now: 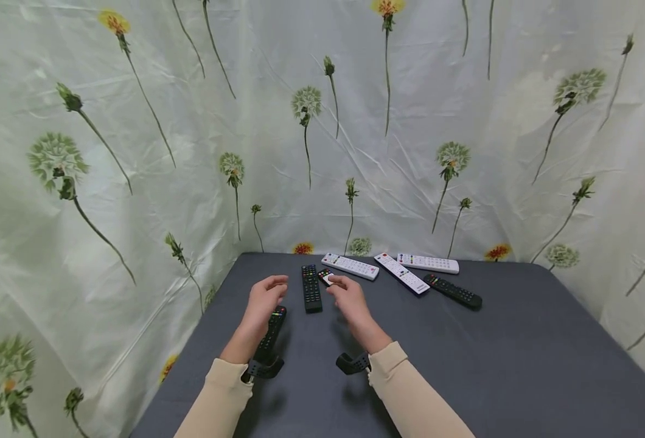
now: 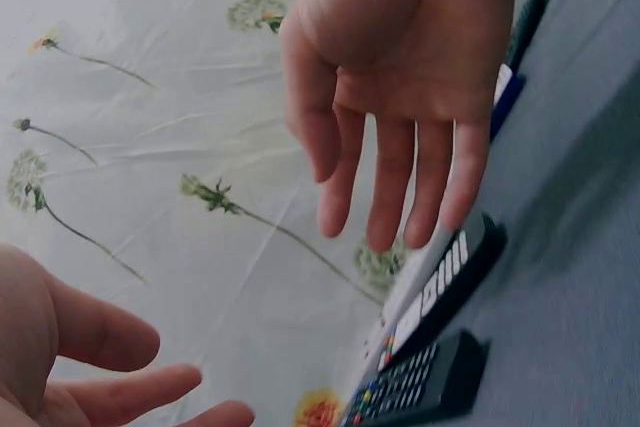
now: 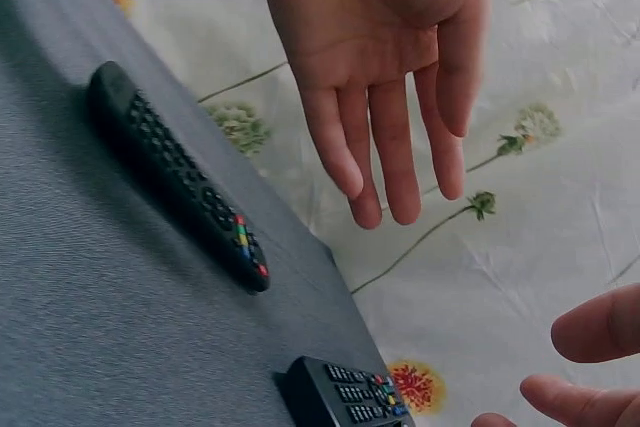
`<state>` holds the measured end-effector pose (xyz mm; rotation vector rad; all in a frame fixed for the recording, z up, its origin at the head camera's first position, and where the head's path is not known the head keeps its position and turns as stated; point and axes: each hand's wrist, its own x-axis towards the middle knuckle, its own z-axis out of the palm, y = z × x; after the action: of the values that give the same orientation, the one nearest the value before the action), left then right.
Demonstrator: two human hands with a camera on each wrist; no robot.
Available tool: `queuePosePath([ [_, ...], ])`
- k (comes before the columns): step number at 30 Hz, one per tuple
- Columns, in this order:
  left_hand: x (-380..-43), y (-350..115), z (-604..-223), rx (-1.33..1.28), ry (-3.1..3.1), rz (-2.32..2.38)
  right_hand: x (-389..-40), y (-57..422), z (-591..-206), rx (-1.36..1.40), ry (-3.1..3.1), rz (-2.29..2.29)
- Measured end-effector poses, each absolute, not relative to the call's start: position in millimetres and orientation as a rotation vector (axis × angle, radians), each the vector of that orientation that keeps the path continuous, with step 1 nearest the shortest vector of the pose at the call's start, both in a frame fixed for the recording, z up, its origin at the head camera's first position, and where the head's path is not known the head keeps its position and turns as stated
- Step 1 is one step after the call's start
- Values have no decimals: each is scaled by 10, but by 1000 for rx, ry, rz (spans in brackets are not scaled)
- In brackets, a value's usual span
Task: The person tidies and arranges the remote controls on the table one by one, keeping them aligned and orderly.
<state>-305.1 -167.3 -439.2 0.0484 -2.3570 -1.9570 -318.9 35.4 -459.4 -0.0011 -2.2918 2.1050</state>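
Observation:
My left hand (image 1: 262, 304) hovers over the left part of the table, fingers loosely bent and holding nothing. A black remote control (image 1: 272, 331) lies partly hidden beneath its wrist. Across from it, my right hand (image 1: 354, 307) hangs with relaxed fingers, and nothing is in it. Between the hands and slightly farther back lies a long black remote control (image 1: 311, 289). Next to that is a black remote with white buttons (image 1: 324, 275), partly covered by the right fingertips in the head view. The palms face each other in the wrist views, with the right hand (image 2: 400, 97) and left hand (image 3: 385, 77) seen apart.
Along the back of the dark grey table (image 1: 492, 365) lie a white remote (image 1: 350, 266), a second white remote (image 1: 401, 274) lying slanted, and a third white remote (image 1: 428, 263). Right of them is another black remote (image 1: 454, 292). A dandelion-print curtain (image 1: 278, 134) hangs behind.

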Motion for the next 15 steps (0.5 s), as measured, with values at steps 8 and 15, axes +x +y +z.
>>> queuePosePath([
  [8,-3253,-1440,-4475,194,-2187,-2199,-3293,377,-4685,-42,-2262,2219],
  [15,-3391,-1246,-4668,269,-2196,-2278,-3329,296,-4833,-26,-2271,2311],
])
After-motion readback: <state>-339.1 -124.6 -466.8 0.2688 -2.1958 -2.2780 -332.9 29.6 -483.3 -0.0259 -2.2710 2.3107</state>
